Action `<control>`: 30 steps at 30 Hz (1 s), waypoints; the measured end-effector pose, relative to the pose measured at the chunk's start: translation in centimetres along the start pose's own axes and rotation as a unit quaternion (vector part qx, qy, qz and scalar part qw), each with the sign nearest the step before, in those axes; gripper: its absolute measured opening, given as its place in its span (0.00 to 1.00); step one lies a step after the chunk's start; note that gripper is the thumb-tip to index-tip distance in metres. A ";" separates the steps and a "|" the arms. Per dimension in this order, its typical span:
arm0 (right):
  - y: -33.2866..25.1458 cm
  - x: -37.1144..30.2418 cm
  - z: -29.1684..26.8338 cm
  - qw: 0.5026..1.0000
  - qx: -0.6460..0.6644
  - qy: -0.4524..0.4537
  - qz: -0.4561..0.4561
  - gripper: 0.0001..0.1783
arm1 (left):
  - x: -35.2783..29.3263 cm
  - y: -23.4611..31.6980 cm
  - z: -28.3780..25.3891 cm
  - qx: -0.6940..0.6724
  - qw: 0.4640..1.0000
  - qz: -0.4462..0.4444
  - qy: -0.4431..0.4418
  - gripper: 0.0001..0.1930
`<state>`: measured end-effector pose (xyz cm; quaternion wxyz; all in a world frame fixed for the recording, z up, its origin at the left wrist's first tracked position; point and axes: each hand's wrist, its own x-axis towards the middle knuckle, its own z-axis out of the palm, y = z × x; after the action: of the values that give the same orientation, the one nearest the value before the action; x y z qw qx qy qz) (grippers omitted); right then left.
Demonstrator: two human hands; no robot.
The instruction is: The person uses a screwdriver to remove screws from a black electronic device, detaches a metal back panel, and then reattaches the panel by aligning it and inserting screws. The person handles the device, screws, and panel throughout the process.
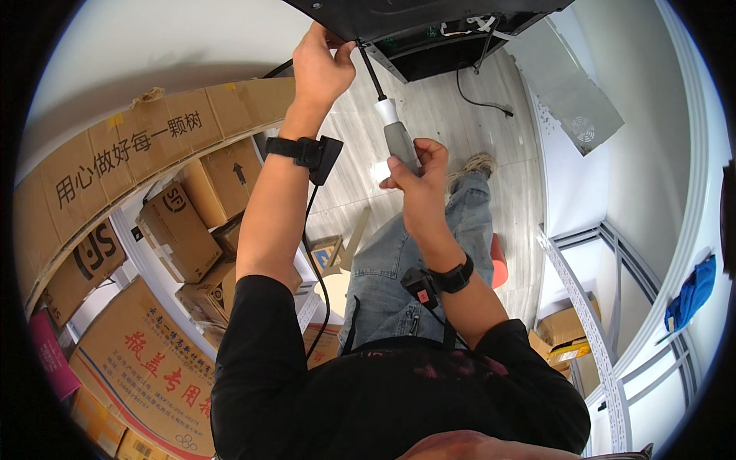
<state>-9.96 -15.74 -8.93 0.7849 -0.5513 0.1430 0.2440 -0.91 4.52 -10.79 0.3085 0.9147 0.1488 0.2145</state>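
Cardboard cartons (pixel 180 238) crowd the left side of a white-walled room floored in pale plank-patterned tile (pixel 506 184), where a person in a black T-shirt (pixel 368 399) and blue jeans (pixel 383 261) holds a screwdriver (pixel 399 142) up to the near edge of a black casing (pixel 429 15). Thumb and fingers of the right hand (pixel 422 176) grip its grey-and-white handle, the dark shaft slanting upward. The left hand (pixel 323 65), fingers bent against the casing, has its thumb just beside the shaft's upper end; whether it pinches the shaft or steadies the edge cannot be told.

The step in hand appears to be turning a fastener, though the tip's seat is too small to make out. The move seems to call for a shaft kept in line, the right hand twisting while the left guides.

White wiring (pixel 471 25) shows in the casing's open side, and a black cable (pixel 479 96) trails beneath. A grey metal panel (pixel 567 84) stands apart at right.

Print is plentiful at left: large black Chinese characters run along a cardboard band (pixel 222 107), bold red ones top finer lines on a striped carton (pixel 115 337), and other boxes bear a round black logo and an arrow.
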 end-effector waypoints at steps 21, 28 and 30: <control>0.6 0.7 -0.7 0.985 0.097 0.059 0.128 0.19 | -0.1 -0.1 0.2 -0.012 0.999 0.027 0.025 0.16; -0.7 0.9 -1.4 0.966 0.109 -0.010 0.235 0.17 | -0.1 0.1 -0.2 0.000 1.000 -0.002 -0.006 0.17; -0.6 0.4 -0.4 0.985 0.092 0.038 0.144 0.17 | -0.2 -0.1 0.0 0.007 1.000 0.010 -0.002 0.17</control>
<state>-9.30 -16.19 -8.83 0.7833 -0.4590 0.2724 0.3187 -1.10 4.55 -10.94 0.3006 0.9187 0.1407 0.2142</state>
